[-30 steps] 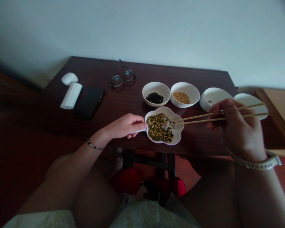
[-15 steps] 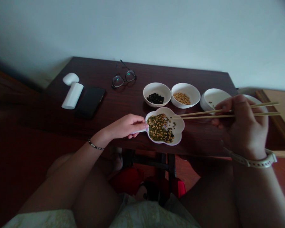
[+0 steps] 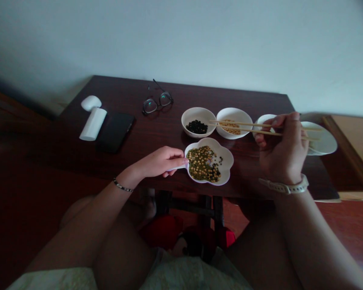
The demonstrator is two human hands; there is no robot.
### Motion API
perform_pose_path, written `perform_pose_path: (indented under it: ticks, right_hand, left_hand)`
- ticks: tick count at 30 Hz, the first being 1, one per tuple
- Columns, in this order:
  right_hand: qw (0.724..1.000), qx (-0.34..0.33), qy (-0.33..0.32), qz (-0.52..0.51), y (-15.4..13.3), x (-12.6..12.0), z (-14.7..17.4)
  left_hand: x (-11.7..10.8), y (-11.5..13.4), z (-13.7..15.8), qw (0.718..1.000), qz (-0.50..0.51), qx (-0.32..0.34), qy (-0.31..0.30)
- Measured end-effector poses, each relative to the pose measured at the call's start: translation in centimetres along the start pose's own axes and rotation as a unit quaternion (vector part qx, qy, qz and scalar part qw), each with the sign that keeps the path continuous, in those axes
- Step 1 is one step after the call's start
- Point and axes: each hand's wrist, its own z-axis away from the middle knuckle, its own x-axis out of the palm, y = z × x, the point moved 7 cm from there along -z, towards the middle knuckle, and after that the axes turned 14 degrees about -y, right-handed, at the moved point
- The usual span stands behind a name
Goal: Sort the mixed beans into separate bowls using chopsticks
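Note:
My left hand [image 3: 166,162] is closed round the handle of a white flower-shaped dish [image 3: 226,161]. Mixed green, yellow and black beans [image 3: 203,161] lie in the dish, mostly toward its left side. In my right hand [image 3: 282,149] is a pair of chopsticks [image 3: 254,128] pointing left. Their tips hover at the right part of a white bowl of black beans [image 3: 197,126], and their shafts cross over a second white bowl [image 3: 234,112] holding yellow beans. Whether a bean sits between the tips is too small to tell.
A third white bowl [image 3: 263,118] is partly hidden behind my right hand, and another white bowl [image 3: 328,141] stands at the table's right end. Eyeglasses [image 3: 157,103], a dark phone [image 3: 116,131] and a white cylinder [image 3: 93,124] with a rounded white piece [image 3: 90,103] lie on the left.
My right hand has moved left and slightly up. The chopstick tips have gone from the flower-shaped dish to the black bean bowl. My left hand keeps its grip on the handle.

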Motion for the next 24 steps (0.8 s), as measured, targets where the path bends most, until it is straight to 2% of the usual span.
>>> perform_pose_path:
  ticks: [4,6,11,15,18,24]
  right_hand:
    - [0.999,-0.007,0.016,0.039,-2.4,-0.8,1.0]
    - [0.995,0.023,-0.006,0.093,-3.4,-0.5,1.8]
    - [0.954,0.091,-0.089,0.271,-5.3,0.9,4.1]
    - [0.924,0.114,-0.121,0.344,-6.3,1.2,5.0]
    - [0.912,0.104,-0.125,0.377,-6.8,1.3,5.0]
    - [0.918,0.103,-0.126,0.362,-6.1,1.1,4.7]
  left_hand:
    - [0.0,0.1,0.1,1.0,0.001,-0.003,0.004]
    - [0.0,0.1,0.1,1.0,0.004,-0.003,0.006]
    - [0.1,0.1,0.0,1.0,0.018,-0.006,0.003]
    - [0.1,0.1,0.0,1.0,0.025,-0.01,0.004]
    - [0.1,-0.1,-0.1,1.0,0.026,-0.012,0.002]
    - [0.1,0.1,-0.1,1.0,0.023,-0.006,0.002]
